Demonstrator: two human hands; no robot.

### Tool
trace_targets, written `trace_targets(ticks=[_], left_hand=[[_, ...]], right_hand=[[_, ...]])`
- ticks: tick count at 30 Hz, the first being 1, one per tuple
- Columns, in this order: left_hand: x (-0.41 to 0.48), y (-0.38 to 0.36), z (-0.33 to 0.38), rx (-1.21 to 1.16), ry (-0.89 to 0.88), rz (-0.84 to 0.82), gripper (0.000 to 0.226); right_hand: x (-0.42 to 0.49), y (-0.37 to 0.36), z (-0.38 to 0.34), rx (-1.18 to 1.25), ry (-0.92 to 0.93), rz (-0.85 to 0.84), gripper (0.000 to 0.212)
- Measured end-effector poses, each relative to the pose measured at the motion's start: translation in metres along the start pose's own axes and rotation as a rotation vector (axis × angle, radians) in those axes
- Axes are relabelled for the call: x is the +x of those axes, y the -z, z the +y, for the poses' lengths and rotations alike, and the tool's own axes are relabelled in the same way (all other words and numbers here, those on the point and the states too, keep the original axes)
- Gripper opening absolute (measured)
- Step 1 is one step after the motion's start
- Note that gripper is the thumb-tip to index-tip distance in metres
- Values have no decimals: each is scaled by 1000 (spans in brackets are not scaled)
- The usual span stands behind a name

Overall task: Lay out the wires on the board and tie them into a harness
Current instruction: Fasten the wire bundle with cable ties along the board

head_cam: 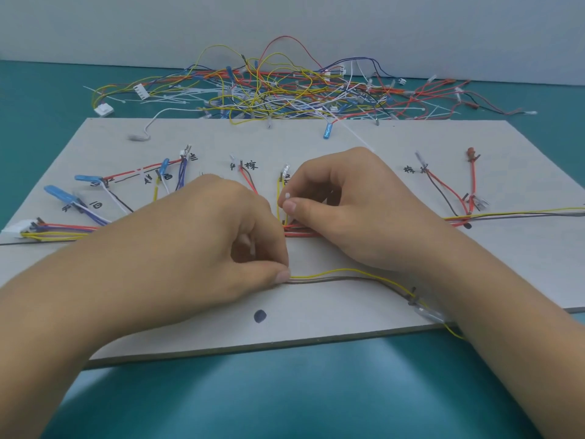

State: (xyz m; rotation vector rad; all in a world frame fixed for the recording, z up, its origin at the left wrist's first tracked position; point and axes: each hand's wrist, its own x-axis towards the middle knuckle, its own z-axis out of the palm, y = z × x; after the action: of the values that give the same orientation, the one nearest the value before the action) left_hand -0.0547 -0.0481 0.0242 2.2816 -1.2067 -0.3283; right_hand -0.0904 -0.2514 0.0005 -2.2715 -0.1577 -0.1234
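A grey board [316, 324] lies on the teal table, with coloured wires spread along marked spots. Over the board's middle, my left hand [202, 236] has its fingers curled, and its thumb presses a yellow and brown wire pair [342, 275] against the board. My right hand [354, 201] pinches a thin white cable tie [287, 196] between thumb and forefinger, just above the red wire bundle [300, 231]. Both hands hide the bundle's middle stretch. A white connector [15, 229] ends the bundle at the left edge.
A tangled heap of loose wires and white cable ties [285, 90] lies behind the board. Blue terminals [60, 193] sit on the board's left, red wires [471, 182] on its right. A black dot [259, 315] marks the board near its front edge.
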Motion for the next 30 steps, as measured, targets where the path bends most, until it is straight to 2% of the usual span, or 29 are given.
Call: trace_targets(ticks=[6, 9, 13, 16, 24, 30], left_hand=[[1, -9, 5, -14, -9, 128, 14], [2, -14, 4, -50, 39, 139, 17], [6, -17, 3, -304, 147, 206, 13], [10, -19, 4, -473, 239, 301, 17], [12, -18, 0, -676, 294, 349, 15], [14, -20, 3, -740, 317, 371, 7]], right_hand=[[0, 1, 1, 27, 9, -29, 11], [-1, 2, 0, 7, 28, -47, 15], [-1, 3, 0, -14, 30, -48, 14], [-1, 2, 1, -25, 31, -52, 12], [0, 3, 3, -2, 11, -59, 9], [0, 6, 5, 21, 21, -72, 9]])
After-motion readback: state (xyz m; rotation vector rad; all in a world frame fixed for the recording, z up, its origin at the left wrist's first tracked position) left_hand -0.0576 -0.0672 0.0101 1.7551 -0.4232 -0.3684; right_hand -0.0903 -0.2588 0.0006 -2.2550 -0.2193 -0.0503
